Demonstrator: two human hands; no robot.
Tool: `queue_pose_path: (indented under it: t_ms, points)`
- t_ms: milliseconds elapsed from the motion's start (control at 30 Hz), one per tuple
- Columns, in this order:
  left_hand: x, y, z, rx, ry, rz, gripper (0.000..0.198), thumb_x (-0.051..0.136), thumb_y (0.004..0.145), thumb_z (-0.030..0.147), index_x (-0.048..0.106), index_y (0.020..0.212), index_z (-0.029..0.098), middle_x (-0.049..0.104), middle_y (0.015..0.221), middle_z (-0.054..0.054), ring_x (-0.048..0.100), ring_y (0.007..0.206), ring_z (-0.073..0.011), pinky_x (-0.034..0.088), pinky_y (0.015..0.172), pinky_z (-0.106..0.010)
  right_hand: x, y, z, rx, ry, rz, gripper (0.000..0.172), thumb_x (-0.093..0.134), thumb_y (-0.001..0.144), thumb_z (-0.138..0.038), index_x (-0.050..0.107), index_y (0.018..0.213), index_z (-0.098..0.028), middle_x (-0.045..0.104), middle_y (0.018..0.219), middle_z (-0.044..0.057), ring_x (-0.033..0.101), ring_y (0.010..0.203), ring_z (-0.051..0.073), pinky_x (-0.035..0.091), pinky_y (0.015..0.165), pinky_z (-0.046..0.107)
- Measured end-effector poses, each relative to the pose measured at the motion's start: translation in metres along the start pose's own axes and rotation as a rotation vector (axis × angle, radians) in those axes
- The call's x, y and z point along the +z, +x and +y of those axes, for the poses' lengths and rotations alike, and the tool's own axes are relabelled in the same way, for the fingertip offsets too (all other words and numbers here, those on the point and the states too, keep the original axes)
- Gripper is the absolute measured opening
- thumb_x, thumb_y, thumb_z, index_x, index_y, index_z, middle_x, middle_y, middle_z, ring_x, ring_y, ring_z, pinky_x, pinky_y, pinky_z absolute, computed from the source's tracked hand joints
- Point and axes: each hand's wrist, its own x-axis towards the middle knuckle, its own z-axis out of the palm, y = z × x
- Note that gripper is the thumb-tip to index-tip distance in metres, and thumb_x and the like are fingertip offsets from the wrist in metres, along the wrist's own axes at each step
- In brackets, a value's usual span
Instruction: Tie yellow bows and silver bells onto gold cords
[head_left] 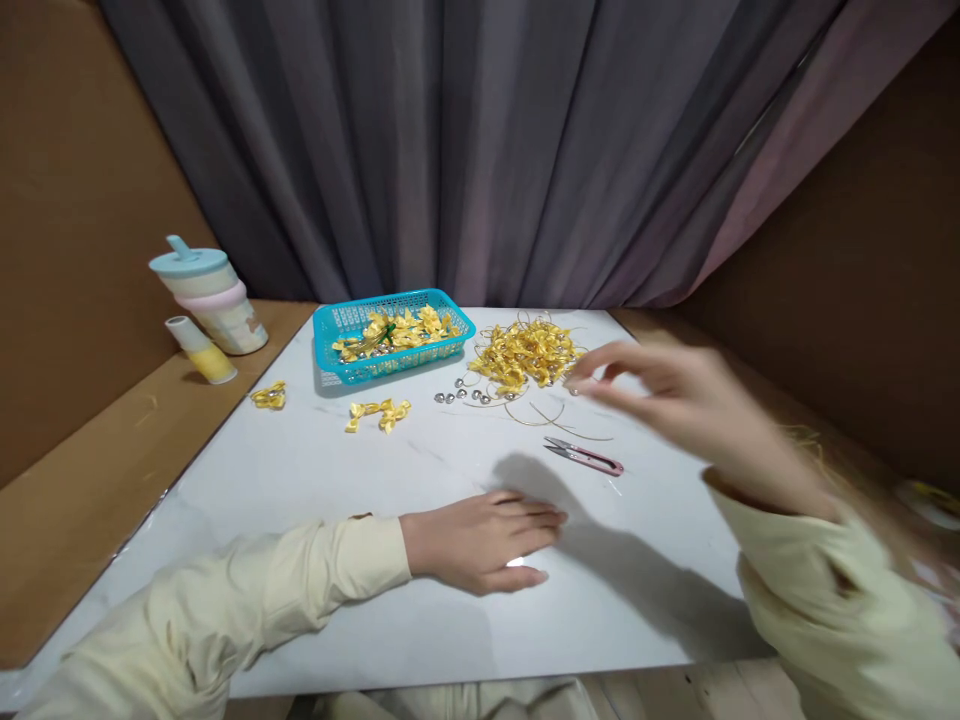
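My left hand lies flat, palm down, on the white tabletop with its fingers stretched out and nothing in it. Blurred by motion, my right hand hovers at the right edge of a heap of yellow ribbon bows with thin gold cords. Its thumb and index finger are pinched together, with a small silver bell showing at their tips. Several loose silver bells lie left of the heap. Pink-handled thread snips rest on the table between my two hands.
A blue plastic basket at the back holds yellow bows. More bows lie in front of it, and another bunch is farther left. A lidded tumbler and a yellow-and-white bottle stand at the left. A grey curtain hangs behind.
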Motion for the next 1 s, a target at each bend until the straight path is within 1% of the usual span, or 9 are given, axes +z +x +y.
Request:
queue_pose_path:
  t_ms: [100,133,200,300,500,633,767,900,1000]
  points:
    - [0.000,-0.001,0.000,-0.012,-0.005,0.005,0.047,0.032,0.093,0.035,0.034,0.133,0.011,0.039,0.140,-0.014,0.030,0.133,-0.0218,0.022,0.108,-0.037,0.028,0.008,0.019,-0.027,-0.006,-0.198,0.016,0.066,0.073,-0.033,0.063,0.079,-0.019,0.060,0.083,0.007,0.056,0.081,0.021,0.045,0.073,0.033]
    - [0.000,-0.001,0.000,-0.013,-0.005,0.007,0.047,0.032,0.093,0.036,0.034,0.133,0.011,0.039,0.140,-0.014,0.030,0.133,-0.0218,0.021,0.108,-0.038,0.039,0.009,0.027,-0.014,-0.003,-0.228,0.016,0.068,0.069,-0.032,0.062,0.076,-0.018,0.059,0.079,0.006,0.055,0.079,0.021,0.044,0.071,0.033]
    - [0.000,-0.001,0.000,-0.009,-0.004,0.008,0.047,0.032,0.093,0.035,0.035,0.133,0.010,0.038,0.140,-0.015,0.029,0.133,-0.0217,0.022,0.108,-0.037,0.056,0.010,0.045,0.023,0.006,-0.232,0.018,0.067,0.067,-0.031,0.060,0.077,-0.017,0.057,0.077,0.006,0.053,0.074,0.020,0.043,0.067,0.031]
    - [0.001,-0.002,0.000,-0.010,-0.008,0.005,0.047,0.032,0.094,0.034,0.036,0.132,0.009,0.038,0.140,-0.015,0.029,0.133,-0.0217,0.021,0.108,-0.037,0.067,0.008,0.061,0.051,0.030,-0.224,0.020,0.065,0.068,-0.032,0.058,0.079,-0.017,0.055,0.077,0.005,0.051,0.073,0.018,0.041,0.066,0.030]
    - [0.001,-0.001,0.000,-0.023,-0.050,0.010,0.046,0.033,0.093,0.035,0.035,0.133,0.013,0.038,0.140,-0.014,0.030,0.132,-0.0226,0.022,0.108,-0.039,0.074,0.003,0.066,0.119,0.120,-0.194,0.022,0.055,0.074,-0.039,0.056,0.072,-0.016,0.054,0.077,0.004,0.051,0.069,0.015,0.042,0.063,0.027]
    - [-0.005,0.000,0.000,-0.050,-0.150,0.002,0.042,0.035,0.093,0.032,0.039,0.130,0.012,0.040,0.139,-0.014,0.032,0.132,-0.0213,0.023,0.108,-0.037,0.079,0.003,0.068,0.165,0.178,-0.160,0.028,0.054,0.074,-0.044,0.054,0.068,-0.017,0.056,0.069,0.003,0.052,0.061,0.014,0.042,0.057,0.025]
    - [-0.010,0.001,-0.004,-0.189,-0.378,0.121,0.036,0.033,0.093,0.029,0.049,0.121,0.012,0.049,0.132,-0.013,0.042,0.124,-0.0186,0.031,0.104,-0.033,0.079,0.002,0.069,0.187,0.182,-0.097,0.029,0.056,0.073,-0.045,0.055,0.064,-0.017,0.059,0.066,0.003,0.054,0.062,0.016,0.042,0.057,0.027]
    - [-0.012,0.003,-0.011,-0.366,-0.722,0.233,0.039,0.031,0.094,0.034,0.055,0.114,0.010,0.061,0.114,-0.013,0.057,0.104,-0.0180,0.043,0.092,-0.031,0.074,0.001,0.067,0.174,0.152,-0.046,0.027,0.056,0.075,-0.043,0.058,0.065,-0.017,0.063,0.071,0.005,0.057,0.069,0.018,0.043,0.064,0.029]
    - [-0.013,0.004,-0.012,-0.425,-0.904,0.319,0.042,0.033,0.093,0.038,0.062,0.102,0.009,0.065,0.104,-0.013,0.060,0.097,-0.0186,0.044,0.090,-0.031,0.071,0.001,0.067,0.147,0.100,-0.017,0.026,0.057,0.075,-0.041,0.060,0.065,-0.018,0.063,0.071,0.006,0.057,0.072,0.020,0.043,0.066,0.031]
